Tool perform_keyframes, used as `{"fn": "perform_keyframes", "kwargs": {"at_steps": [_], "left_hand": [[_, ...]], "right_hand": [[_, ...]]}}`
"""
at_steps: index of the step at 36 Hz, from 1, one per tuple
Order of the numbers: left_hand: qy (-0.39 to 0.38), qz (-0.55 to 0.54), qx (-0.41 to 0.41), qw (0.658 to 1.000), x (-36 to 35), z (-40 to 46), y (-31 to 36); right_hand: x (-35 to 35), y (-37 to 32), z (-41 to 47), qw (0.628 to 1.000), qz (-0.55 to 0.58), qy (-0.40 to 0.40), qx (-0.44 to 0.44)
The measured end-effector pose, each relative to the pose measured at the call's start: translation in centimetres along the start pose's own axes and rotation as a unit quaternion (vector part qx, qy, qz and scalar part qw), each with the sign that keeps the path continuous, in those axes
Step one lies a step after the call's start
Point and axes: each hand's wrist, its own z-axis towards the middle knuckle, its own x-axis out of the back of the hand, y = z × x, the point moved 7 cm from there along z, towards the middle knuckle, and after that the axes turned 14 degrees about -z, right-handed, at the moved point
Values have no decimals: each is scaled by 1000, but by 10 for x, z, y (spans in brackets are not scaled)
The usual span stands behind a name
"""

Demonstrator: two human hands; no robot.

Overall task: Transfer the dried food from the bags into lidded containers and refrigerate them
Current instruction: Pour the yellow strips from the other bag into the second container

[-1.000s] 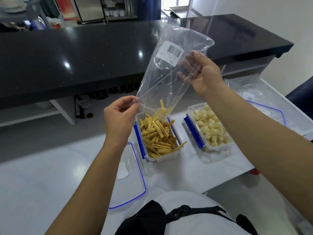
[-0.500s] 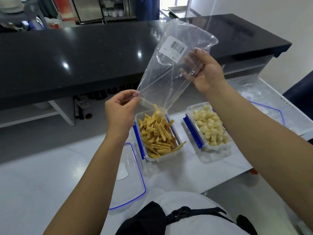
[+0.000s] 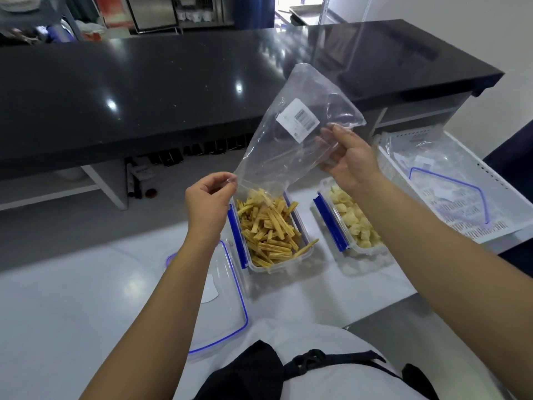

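Your left hand (image 3: 206,202) pinches the mouth corner of the clear bag (image 3: 291,148) while your right hand (image 3: 350,160) grips its upper end, tilting it mouth-down over the container (image 3: 274,226) of yellow sticks (image 3: 268,223) on the white table (image 3: 72,298). Just right stands a second container (image 3: 346,223) of pale pieces, and a lid (image 3: 227,298) lies left.

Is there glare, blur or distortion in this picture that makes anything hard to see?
Head view: ceiling lights glare as bright spots on the black counter; the wide lens bends its edge; the clear bag held by the left hand and right hand shows soft reflections; its barcode label is too blurred to read.
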Motion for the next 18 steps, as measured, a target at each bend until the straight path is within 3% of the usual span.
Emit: {"fn": "perform_keyframes", "kwargs": {"at_steps": [8, 18], "left_hand": [[6, 11, 17, 1000, 6, -4, -8], [-26, -8, -48, 998, -8, -3, 25]], "right_hand": [[6, 5, -14, 1000, -8, 19, 2], [8, -28, -30, 997, 36, -19, 69]]}}
